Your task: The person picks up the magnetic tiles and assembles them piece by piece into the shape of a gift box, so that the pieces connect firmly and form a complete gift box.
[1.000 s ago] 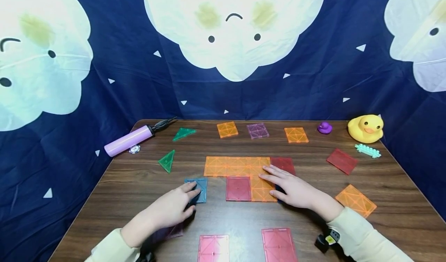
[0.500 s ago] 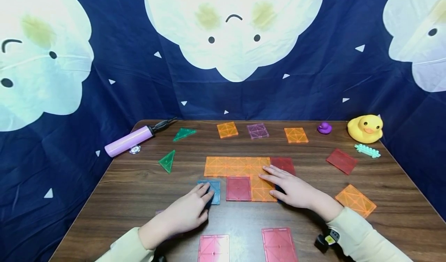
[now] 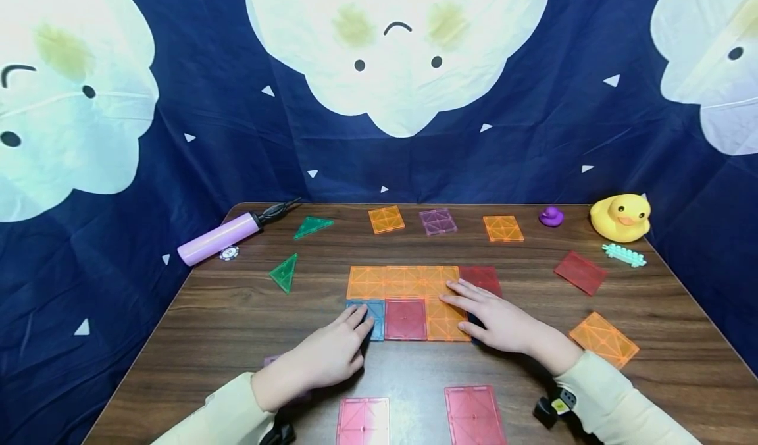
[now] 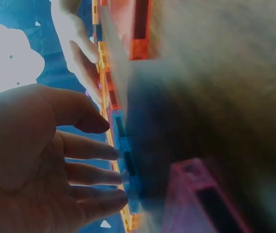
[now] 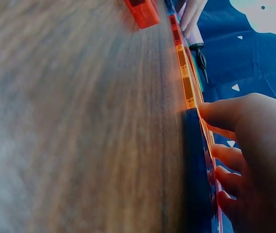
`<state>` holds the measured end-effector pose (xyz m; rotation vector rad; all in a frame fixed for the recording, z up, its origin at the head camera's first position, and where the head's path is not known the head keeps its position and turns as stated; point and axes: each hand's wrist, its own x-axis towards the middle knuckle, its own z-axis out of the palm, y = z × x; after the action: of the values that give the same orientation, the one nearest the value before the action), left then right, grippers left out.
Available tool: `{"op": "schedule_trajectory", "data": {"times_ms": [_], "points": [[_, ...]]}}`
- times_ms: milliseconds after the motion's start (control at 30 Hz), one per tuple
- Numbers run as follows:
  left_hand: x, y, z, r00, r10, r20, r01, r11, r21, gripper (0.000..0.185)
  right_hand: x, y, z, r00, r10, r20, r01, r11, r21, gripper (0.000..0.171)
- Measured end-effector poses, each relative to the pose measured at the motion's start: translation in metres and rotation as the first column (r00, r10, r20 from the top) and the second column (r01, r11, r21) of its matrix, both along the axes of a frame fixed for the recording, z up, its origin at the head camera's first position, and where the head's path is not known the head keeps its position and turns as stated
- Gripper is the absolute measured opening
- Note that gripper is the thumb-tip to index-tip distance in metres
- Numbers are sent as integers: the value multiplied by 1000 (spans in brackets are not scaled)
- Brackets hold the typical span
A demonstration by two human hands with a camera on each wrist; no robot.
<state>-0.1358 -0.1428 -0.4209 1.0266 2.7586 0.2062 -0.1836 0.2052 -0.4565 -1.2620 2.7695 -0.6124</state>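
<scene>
Flat translucent magnetic tiles lie joined in the middle of the table. Orange tiles (image 3: 385,282) form the back row, with one more in front at the right. In the front row, a red-pink tile (image 3: 405,319) sits beside a blue tile (image 3: 378,325). My left hand (image 3: 327,356) rests its extended fingertips on that blue tile, which meets the red-pink tile's left edge. My right hand (image 3: 497,318) spreads its fingers over the orange tiles and a dark red tile (image 3: 482,278). Beneath it lies a dark blue tile (image 5: 198,170), mostly hidden in the head view.
Two pink tiles (image 3: 364,422) lie near the front edge; a purple tile (image 3: 271,361) is partly under my left wrist. Around stand loose green triangles (image 3: 284,273), an orange tile (image 3: 604,340), a red tile (image 3: 581,273), a lilac pump (image 3: 219,238) and a yellow duck (image 3: 620,218).
My left hand has slid the blue tile rightward and slightly back, from apart to against the red-pink and orange tiles. The right hand has stayed in place.
</scene>
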Motion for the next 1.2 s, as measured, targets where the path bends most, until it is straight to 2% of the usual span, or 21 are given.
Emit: {"op": "schedule_trajectory", "data": {"times_ms": [167,433,600,767,967,1067,1200], "points": [[-7,10,0,998,-51,-30,52,998,38,55,1,0,0,1000,-1,-1,1,1000,-6,53],[-24,44,-2,988,-145,-57,145,989,-18,60,2,1,1,1000,-13,-25,13,1000,4,53],[-33,58,-7,988,-134,-71,130,990,-63,64,2,1,0,999,-1,-52,0,1000,-8,52],[-37,60,-10,992,-109,-65,104,991,-78,63,1,0,0,997,9,-76,-10,1000,-12,51],[-40,60,-5,992,-117,-39,113,991,-77,62,-4,-1,9,1000,1,-23,-1,1000,23,50],[-41,61,-4,992,-121,-27,118,990,-83,62,-11,-4,17,1000,-7,-3,7,1000,16,45],[-41,60,-4,991,-132,-31,129,987,-92,62,-32,-9,30,1000,-28,-9,28,999,-46,38]]}}
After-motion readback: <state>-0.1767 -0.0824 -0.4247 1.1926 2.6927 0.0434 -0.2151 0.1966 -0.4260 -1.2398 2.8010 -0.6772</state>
